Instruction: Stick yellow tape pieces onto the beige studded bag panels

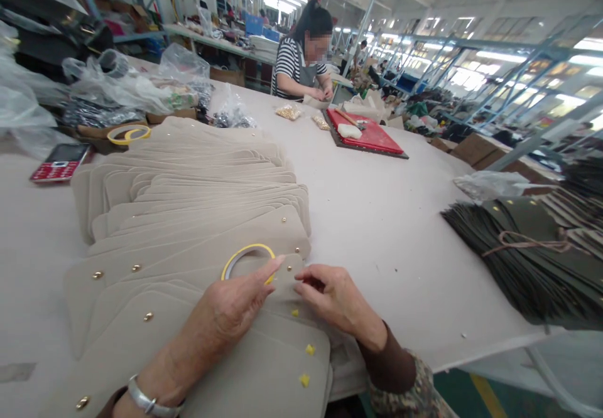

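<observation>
My left hand lies on a fanned stack of beige leather pieces and holds a yellow tape roll under its thumb and fingers. My right hand sits just to the right, fingers curled in a pinch against the edge of the top beige piece near a brass stud. What the pinch holds is too small to make out. Small yellow tape bits stick on the nearest piece. A metal bracelet is on my left wrist.
A stack of dark olive pieces lies at the right edge. A red phone, two tape rolls and plastic bags sit at the back left. Across the table a person in a striped shirt works by a red mat.
</observation>
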The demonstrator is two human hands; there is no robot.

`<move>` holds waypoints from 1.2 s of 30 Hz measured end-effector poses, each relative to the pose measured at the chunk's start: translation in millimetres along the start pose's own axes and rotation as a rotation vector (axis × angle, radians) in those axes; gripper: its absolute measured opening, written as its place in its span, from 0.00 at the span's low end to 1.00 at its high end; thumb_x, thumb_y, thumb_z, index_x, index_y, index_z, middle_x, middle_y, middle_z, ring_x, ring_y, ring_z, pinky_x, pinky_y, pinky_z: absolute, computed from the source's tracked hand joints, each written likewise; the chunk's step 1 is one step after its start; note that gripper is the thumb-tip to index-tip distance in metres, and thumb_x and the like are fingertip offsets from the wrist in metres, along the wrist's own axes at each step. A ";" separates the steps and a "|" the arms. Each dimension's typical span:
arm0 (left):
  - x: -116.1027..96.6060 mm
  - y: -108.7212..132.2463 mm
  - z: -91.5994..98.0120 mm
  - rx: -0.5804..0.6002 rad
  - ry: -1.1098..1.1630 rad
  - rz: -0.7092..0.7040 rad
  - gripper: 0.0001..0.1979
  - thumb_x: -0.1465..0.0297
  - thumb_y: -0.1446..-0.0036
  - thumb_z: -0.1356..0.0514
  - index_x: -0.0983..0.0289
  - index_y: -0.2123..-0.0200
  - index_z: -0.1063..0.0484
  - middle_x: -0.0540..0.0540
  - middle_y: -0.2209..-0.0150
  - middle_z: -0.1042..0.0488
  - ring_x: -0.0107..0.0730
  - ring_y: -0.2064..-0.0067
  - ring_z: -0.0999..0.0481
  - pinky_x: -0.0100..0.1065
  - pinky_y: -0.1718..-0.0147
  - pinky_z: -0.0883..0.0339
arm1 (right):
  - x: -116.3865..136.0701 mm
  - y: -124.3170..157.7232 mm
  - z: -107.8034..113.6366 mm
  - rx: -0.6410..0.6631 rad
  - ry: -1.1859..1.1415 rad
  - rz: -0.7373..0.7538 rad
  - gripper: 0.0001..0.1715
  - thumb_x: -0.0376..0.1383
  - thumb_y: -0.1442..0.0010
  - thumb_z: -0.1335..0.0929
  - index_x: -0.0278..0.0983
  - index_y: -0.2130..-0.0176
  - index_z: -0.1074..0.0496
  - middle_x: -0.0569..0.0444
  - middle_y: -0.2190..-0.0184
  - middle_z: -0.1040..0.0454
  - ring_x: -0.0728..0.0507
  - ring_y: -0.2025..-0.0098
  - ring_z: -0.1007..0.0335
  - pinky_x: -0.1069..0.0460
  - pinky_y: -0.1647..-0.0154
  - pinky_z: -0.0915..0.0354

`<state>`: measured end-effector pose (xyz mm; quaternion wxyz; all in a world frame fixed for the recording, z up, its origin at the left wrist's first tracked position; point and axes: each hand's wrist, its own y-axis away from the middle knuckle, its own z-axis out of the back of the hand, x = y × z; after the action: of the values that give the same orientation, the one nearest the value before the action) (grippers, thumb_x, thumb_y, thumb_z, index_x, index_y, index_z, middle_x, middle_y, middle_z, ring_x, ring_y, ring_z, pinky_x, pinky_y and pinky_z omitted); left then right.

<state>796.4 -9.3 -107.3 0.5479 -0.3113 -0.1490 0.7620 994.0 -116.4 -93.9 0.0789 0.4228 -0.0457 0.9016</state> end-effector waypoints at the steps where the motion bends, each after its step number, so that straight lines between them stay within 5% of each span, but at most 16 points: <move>1: 0.5 -0.8 -0.2 0.020 -0.012 0.007 0.17 0.67 0.30 0.51 0.66 0.41 0.40 0.54 0.61 0.18 0.26 0.68 0.18 0.23 0.69 0.29 | -0.1 -2.9 -2.0 -0.081 -0.048 0.050 0.08 0.31 0.42 0.31 0.37 0.62 0.21 0.55 0.70 0.19 0.47 0.69 0.25 0.55 0.65 0.34; 3: 2.7 -1.7 -0.6 0.020 -0.037 0.008 0.18 0.66 0.30 0.52 0.67 0.41 0.41 0.56 0.62 0.18 0.27 0.69 0.18 0.24 0.70 0.29 | 0.4 -8.1 -5.8 -0.153 -0.108 0.154 0.08 0.31 0.41 0.32 0.36 0.61 0.21 0.53 0.67 0.19 0.47 0.66 0.23 0.54 0.60 0.32; 6: 8.2 -2.0 -1.1 -0.004 -0.071 0.010 0.16 0.66 0.30 0.50 0.67 0.44 0.38 0.57 0.62 0.18 0.29 0.68 0.18 0.25 0.69 0.28 | 0.0 -8.0 -4.5 -0.082 -0.075 0.217 0.09 0.30 0.40 0.32 0.35 0.59 0.22 0.50 0.65 0.19 0.45 0.64 0.24 0.53 0.59 0.32; 11: 12.4 -0.8 -3.2 0.016 -0.131 0.022 0.14 0.68 0.32 0.48 0.65 0.46 0.35 0.56 0.62 0.18 0.31 0.68 0.18 0.28 0.69 0.28 | -5.2 17.3 14.6 0.114 0.089 0.080 0.16 0.33 0.41 0.29 0.34 0.52 0.26 0.48 0.60 0.21 0.41 0.58 0.25 0.49 0.54 0.31; 18: 13.8 4.9 -10.8 0.058 -0.092 -0.016 0.14 0.71 0.32 0.48 0.67 0.46 0.34 0.57 0.58 0.18 0.31 0.62 0.18 0.28 0.62 0.27 | 8.0 45.9 10.7 0.155 0.225 -0.100 0.24 0.36 0.44 0.25 0.36 0.49 0.28 0.47 0.56 0.24 0.38 0.53 0.29 0.45 0.50 0.33; 26: 1.0 -2.8 34.8 0.040 -0.103 -0.055 0.20 0.67 0.31 0.49 0.66 0.38 0.42 0.54 0.64 0.19 0.31 0.69 0.20 0.28 0.71 0.30 | 9.5 38.5 -0.3 0.112 0.295 -0.126 0.24 0.38 0.47 0.24 0.37 0.51 0.27 0.48 0.57 0.24 0.39 0.54 0.29 0.46 0.52 0.33; 31: 5.8 -5.3 27.9 0.004 -0.045 -0.060 0.19 0.67 0.30 0.51 0.65 0.38 0.43 0.51 0.68 0.20 0.29 0.73 0.21 0.26 0.74 0.31 | 18.1 17.1 5.6 -0.113 0.066 0.038 0.10 0.32 0.39 0.31 0.37 0.56 0.25 0.51 0.63 0.22 0.45 0.62 0.26 0.51 0.58 0.31; 36: 14.3 5.0 3.2 0.016 -0.008 -0.029 0.20 0.67 0.30 0.51 0.65 0.37 0.45 0.53 0.67 0.19 0.30 0.72 0.20 0.26 0.73 0.30 | 28.7 -5.2 -4.5 -0.198 -0.008 0.379 0.13 0.28 0.37 0.33 0.38 0.52 0.28 0.50 0.61 0.22 0.45 0.59 0.27 0.51 0.57 0.30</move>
<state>787.7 2.5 -112.2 0.5608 -0.3016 -0.1499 0.7563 973.4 -107.6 -74.6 -0.0512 0.4005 -0.2133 0.8897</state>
